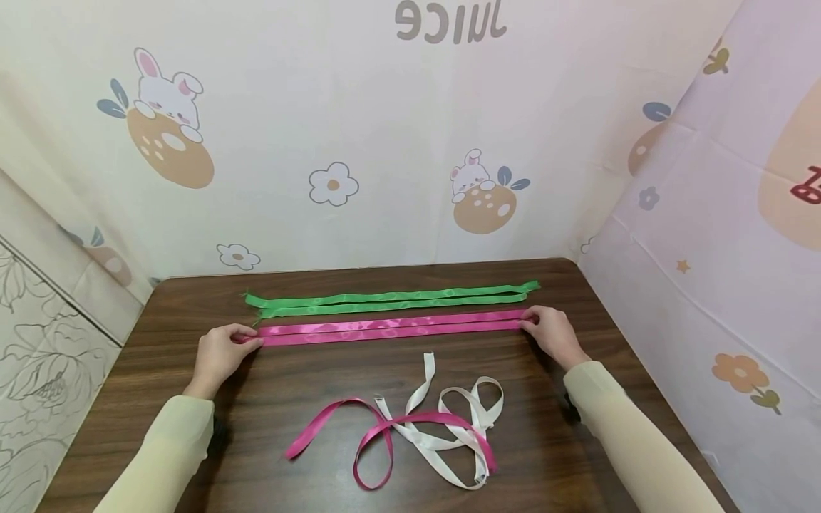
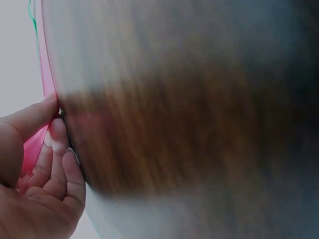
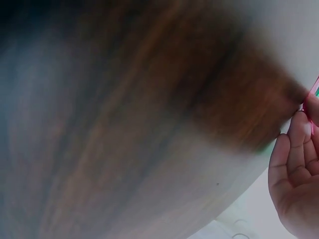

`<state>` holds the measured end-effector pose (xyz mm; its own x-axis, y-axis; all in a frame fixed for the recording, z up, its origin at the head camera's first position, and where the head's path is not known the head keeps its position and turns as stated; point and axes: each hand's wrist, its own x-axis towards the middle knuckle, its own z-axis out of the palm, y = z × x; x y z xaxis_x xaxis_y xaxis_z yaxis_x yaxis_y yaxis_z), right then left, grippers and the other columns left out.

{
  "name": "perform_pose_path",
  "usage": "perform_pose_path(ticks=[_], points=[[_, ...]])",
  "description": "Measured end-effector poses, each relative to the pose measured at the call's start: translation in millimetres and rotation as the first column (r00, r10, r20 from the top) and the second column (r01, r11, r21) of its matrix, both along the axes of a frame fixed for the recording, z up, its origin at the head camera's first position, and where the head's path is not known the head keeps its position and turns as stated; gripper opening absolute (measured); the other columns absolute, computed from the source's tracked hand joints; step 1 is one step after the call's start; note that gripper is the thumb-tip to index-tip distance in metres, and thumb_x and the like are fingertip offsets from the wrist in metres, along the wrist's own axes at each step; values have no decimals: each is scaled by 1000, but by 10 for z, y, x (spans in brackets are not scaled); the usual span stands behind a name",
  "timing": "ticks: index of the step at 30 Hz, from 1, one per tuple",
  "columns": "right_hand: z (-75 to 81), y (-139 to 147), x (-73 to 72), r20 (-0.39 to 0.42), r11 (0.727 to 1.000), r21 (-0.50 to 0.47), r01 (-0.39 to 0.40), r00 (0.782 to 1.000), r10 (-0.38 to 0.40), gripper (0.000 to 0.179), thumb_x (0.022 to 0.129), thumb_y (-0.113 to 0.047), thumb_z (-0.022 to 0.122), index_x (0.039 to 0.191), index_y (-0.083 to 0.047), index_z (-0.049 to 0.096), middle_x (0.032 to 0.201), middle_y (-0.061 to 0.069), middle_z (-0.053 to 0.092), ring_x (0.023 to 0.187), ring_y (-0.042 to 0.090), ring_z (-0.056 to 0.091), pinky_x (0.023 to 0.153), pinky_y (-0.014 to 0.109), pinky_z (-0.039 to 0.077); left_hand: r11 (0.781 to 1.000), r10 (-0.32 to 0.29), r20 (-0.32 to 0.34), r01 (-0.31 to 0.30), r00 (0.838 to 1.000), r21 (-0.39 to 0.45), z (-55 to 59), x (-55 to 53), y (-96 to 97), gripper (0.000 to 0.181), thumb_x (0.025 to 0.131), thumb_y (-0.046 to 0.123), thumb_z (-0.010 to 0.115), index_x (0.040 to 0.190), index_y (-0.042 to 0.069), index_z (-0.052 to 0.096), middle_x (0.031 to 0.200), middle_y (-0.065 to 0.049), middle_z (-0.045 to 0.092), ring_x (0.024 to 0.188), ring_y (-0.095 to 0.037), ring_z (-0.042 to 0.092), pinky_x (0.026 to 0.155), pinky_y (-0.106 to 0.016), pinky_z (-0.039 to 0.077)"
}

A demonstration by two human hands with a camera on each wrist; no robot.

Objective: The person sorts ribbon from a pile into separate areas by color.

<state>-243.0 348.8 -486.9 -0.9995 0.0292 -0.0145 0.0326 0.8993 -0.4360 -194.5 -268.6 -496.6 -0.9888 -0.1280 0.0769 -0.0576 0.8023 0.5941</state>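
Two bright pink ribbon lengths point(image 1: 385, 333) lie side by side, stretched flat across the dark wood table. My left hand point(image 1: 220, 354) pinches their left end between thumb and fingers. The left wrist view shows the pink ribbon point(image 2: 46, 74) running up from that pinch, the other fingers curled below. At the opposite end, my right hand point(image 1: 553, 335) pinches the ribbon too. In the right wrist view this hand point(image 3: 299, 184) is partly cut off by the frame edge. Just beyond the pink lie two green ribbon lengths point(image 1: 359, 298), with frayed ends.
Nearer the person, a loose pink ribbon point(image 1: 310, 433) curls across a tangled white ribbon point(image 1: 428, 369) on the table point(image 1: 269, 463). A printed cloth point(image 1: 385, 228) hangs behind the table's back edge, and another stands along the right side.
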Motion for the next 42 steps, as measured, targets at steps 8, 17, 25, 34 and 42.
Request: perform_pose_path(ticks=[8, 17, 25, 34, 42], points=[[9, 41, 0, 17, 1000, 11, 26, 1000, -26, 24, 98, -23, 72, 107, -1, 73, 93, 16, 72, 82, 27, 59, 76, 43, 50, 1000, 5, 19, -5, 1000, 4, 0, 4, -8, 28, 87, 26, 84, 100, 2, 79, 94, -20, 78, 85, -33, 67, 73, -36, 48], [10, 80, 17, 23, 999, -7, 46, 999, -46, 28, 98, -25, 72, 106, 2, 71, 99, 22, 74, 84, 30, 62, 82, 49, 53, 1000, 9, 22, -9, 1000, -1, 7, 13, -14, 31, 88, 27, 83, 104, 1, 78, 109, -26, 75, 98, -43, 66, 82, -51, 53], [15, 115, 7, 48, 998, -8, 57, 997, -57, 30, 98, -25, 71, 111, 3, 70, 97, 20, 72, 82, 28, 59, 78, 43, 52, 1000, 17, 0, -17, 1000, 8, 14, 26, -25, 31, 88, 26, 83, 105, 0, 78, 111, -28, 74, 102, -46, 66, 87, -57, 53], [100, 181, 21, 27, 997, -24, 72, 997, -71, 30, 99, -26, 70, 112, 1, 71, 101, 22, 72, 87, 31, 59, 79, 44, 51, 999, 47, 18, -47, 999, 9, 48, 40, -89, 37, 87, 29, 84, 106, -1, 77, 107, -27, 75, 96, -41, 66, 82, -50, 54], [267, 150, 48, -67, 998, -46, 46, 997, -49, 30, 100, -27, 68, 113, 0, 70, 107, 21, 69, 90, 30, 59, 74, 36, 49, 999, 38, -54, -39, 998, -13, 143, 53, -171, 32, 86, 24, 85, 101, -2, 77, 92, -22, 77, 80, -29, 67, 66, -29, 47]])
